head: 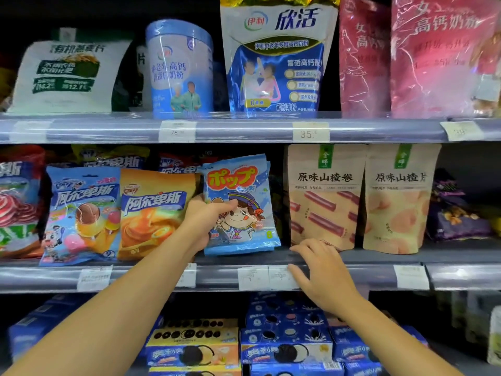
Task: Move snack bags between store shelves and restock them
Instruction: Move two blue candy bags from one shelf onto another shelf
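Note:
My left hand (207,218) grips the left edge of a light blue lollipop bag (245,213) with a cartoon sailor girl, standing upright on the middle shelf (379,257); more bags of the same kind stand behind it. My right hand (320,270) rests with fingers spread on the shelf's front edge, just right of the blue bag and below a beige hawthorn-roll bag (325,196). It holds nothing.
Left of the blue bag stand an orange candy bag (154,213) and a blue candy bag (81,213). A second beige bag (398,196) stands at right. Milk powder tub (180,69) and pouches (276,58) fill the upper shelf; cookie boxes (195,346) lie below.

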Demonstrator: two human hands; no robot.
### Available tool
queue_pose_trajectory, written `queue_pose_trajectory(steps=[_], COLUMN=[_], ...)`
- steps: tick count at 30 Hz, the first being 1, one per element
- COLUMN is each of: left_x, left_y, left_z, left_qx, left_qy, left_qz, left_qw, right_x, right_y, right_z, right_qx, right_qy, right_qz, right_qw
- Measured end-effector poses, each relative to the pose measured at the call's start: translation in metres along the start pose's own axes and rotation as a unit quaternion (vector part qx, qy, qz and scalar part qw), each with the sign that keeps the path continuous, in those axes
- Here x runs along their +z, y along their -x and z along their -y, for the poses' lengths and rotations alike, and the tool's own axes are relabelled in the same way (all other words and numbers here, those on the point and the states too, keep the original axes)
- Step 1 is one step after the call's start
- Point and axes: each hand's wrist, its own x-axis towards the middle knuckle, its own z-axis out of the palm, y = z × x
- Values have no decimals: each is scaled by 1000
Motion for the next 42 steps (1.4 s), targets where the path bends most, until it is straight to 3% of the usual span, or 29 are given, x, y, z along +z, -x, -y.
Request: queue_pose_trajectory(steps=[11, 15, 19, 22, 26, 31, 36, 39, 42], left_x=[3, 9, 14, 17, 14, 9, -20, -25, -22], left_y=[-30, -35, -38, -34, -24, -11, 1, 2, 1], left_z=[30, 42, 46, 46, 50, 47, 44, 44, 45], left_qx=[40, 61, 103, 139, 232, 316, 275, 237, 212], left_qy=[-76, -86, -171, -275, -417, -524, -541, -581, -572], left_qz=[17, -23, -67, -77, -83, -36, 78, 101, 111], left_qw=[996, 994, 978, 948, 875, 790, 791, 772, 784], right_x=[5, 7, 7, 7, 7, 7, 6, 7, 6], right_y=[10, 11, 12, 12, 12, 13, 13, 13, 13], right_z=[0, -1, 0, 0, 0, 0, 1, 0, 0], right_qx=[-21, -20, -16, -16, -13, -16, -19, -19, -18], right_qy=[22, 20, 23, 27, 32, 28, 35, 36, 38], right_qz=[-26, -27, -34, -31, -28, -32, -47, -44, -40], right_qw=[999, 999, 999, 999, 999, 999, 998, 998, 998])
